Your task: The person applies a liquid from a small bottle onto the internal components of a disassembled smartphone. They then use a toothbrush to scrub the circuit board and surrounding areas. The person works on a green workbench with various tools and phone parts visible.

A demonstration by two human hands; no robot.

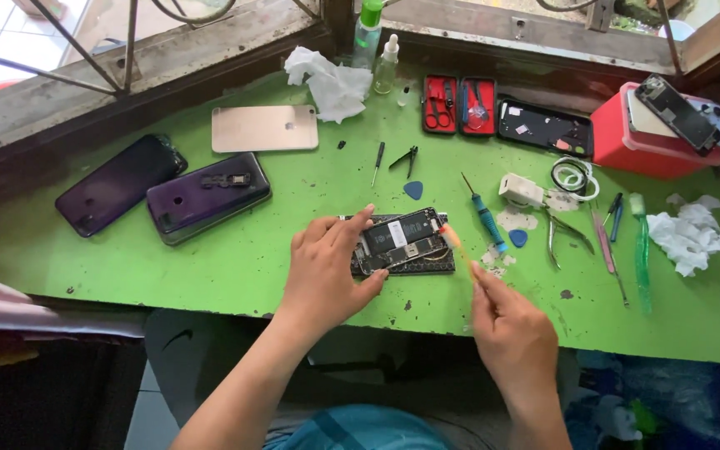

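An opened phone (406, 237) with its black insides showing lies on a small dark mat at the middle of the green table (210, 267). My left hand (331, 267) grips the phone's left end, thumb under and fingers over. My right hand (510, 325) pinches a thin orange-tipped stick (453, 239) whose tip reaches the phone's right end.
Two dark purple phones (202, 196) and a rose-gold phone (264, 127) lie at the left. A blue-handled screwdriver (487, 218), tweezers, picks, cutters (564, 233) and a green brush (641, 250) sit to the right. A red box (643, 142), open tool cases (460, 104), bottles and crumpled tissues (331, 83) line the back.
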